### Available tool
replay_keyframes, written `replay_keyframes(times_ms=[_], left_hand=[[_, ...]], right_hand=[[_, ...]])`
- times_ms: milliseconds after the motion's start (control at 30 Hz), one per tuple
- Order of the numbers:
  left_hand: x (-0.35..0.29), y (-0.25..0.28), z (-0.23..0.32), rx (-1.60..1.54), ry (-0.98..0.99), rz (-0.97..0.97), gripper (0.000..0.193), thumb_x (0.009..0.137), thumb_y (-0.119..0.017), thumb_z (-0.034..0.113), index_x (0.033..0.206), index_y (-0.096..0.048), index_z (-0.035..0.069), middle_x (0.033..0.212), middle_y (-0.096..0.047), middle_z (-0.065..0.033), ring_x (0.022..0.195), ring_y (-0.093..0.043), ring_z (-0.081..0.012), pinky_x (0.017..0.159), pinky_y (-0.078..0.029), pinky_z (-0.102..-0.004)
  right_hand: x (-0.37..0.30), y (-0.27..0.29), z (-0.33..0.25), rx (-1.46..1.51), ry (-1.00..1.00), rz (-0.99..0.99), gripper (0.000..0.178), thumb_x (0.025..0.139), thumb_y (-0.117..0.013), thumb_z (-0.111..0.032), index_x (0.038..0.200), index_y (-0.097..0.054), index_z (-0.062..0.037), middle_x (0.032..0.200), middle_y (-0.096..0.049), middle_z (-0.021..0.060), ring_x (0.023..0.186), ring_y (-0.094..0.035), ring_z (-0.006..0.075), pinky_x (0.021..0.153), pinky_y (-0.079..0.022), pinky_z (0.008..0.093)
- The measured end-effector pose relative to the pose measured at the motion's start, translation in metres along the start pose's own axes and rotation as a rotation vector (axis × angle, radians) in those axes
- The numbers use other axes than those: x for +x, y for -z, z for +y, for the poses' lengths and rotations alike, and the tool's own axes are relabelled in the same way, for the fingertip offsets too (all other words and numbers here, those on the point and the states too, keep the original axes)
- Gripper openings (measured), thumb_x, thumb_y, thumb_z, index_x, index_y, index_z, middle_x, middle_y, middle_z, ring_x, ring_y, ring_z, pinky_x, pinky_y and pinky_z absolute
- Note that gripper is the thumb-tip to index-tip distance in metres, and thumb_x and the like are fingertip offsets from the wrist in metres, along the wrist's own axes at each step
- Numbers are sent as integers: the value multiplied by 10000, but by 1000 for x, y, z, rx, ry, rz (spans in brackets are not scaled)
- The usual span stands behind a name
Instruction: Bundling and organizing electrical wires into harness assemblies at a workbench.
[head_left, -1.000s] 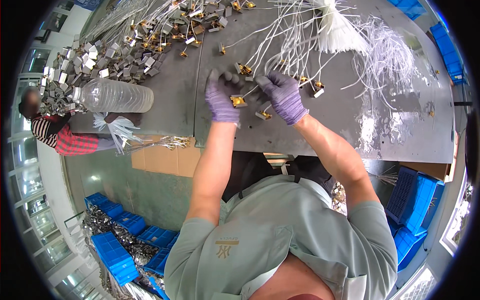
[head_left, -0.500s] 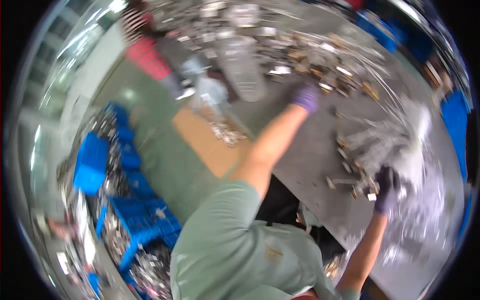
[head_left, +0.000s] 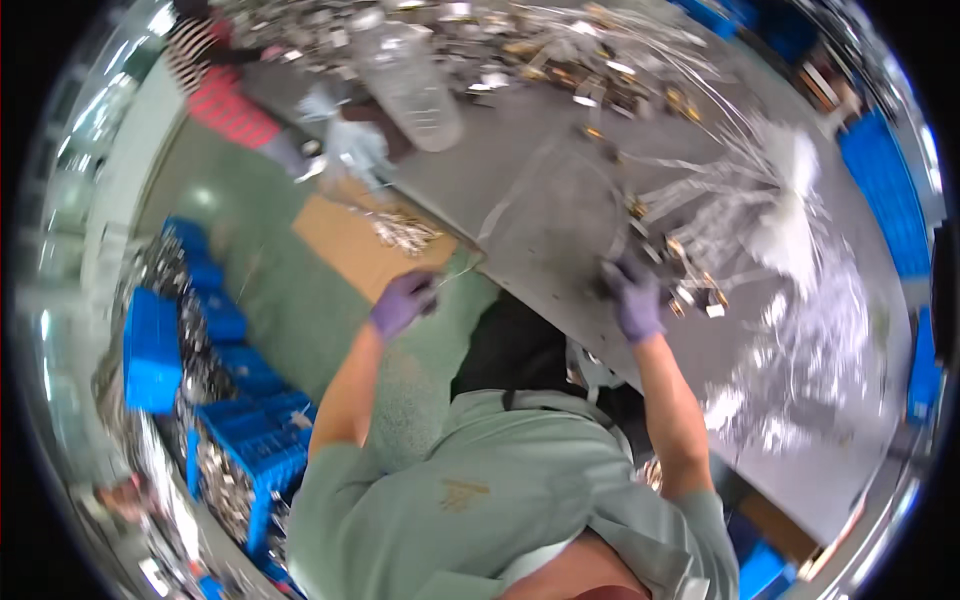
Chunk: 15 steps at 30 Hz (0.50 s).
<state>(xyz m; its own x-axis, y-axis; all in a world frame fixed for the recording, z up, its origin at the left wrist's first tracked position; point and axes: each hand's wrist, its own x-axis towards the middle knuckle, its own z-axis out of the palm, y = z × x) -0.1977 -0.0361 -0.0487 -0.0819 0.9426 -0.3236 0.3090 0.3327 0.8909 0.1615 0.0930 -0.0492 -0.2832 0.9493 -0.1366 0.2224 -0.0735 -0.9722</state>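
Note:
My left hand [head_left: 404, 302], in a purple glove, is off the table's near edge with its fingers closed on the end of a thin pale wire [head_left: 492, 222]. The wire runs over the edge and curves in a loop across the grey tabletop. Its other side comes down to my right hand [head_left: 634, 300], also gloved in purple, whose blurred fingers look pinched on it above the table. Beside that hand lie small connector pieces [head_left: 690, 290] with brass-coloured and white ends, joined to a fanned bundle of clear wires [head_left: 740, 195] tied at a white wrap [head_left: 795, 190].
A large pile of metal parts [head_left: 590, 65] covers the table's far side, near a clear plastic bottle [head_left: 410, 90]. Cardboard [head_left: 340, 245] with a wire bunch [head_left: 405, 232] lies beyond my left hand. Blue crates [head_left: 255, 435] stand left. Another person [head_left: 225, 100] is at far left.
My left hand has come back from the far table toward me, past the near edge, with the wire. My right hand has moved left, away from the wire bundle. The view has shifted.

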Motion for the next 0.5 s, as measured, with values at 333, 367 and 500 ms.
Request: replay_keyframes(times_ms=[333,367,500], left_hand=[[-98,-58,-6,-123,40,-219,242,833,-650,204,763,-585,-18,610,-599,-67,552,-555,-120,524,-449,-266],[-95,-60,-8,-74,76,-181,237,827,-655,196,747,-584,-15,595,-594,-65,543,-551,-119,519,-446,-264],[-88,-56,-22,62,98,-90,273,838,-637,205,696,-554,-12,555,-573,-85,499,-530,-135,487,-431,-283]], right_hand=[[53,5,-21,701,-58,201,285,916,-557,-204,1103,-565,12,977,-668,114,806,-678,226,587,-522,287],[48,23,-45,764,-73,267,288,914,-564,-215,1091,-566,13,995,-664,124,815,-678,239,591,-528,299],[42,67,-70,886,79,404,307,947,-504,-181,1178,-480,20,952,-661,169,773,-681,275,571,-528,291]])
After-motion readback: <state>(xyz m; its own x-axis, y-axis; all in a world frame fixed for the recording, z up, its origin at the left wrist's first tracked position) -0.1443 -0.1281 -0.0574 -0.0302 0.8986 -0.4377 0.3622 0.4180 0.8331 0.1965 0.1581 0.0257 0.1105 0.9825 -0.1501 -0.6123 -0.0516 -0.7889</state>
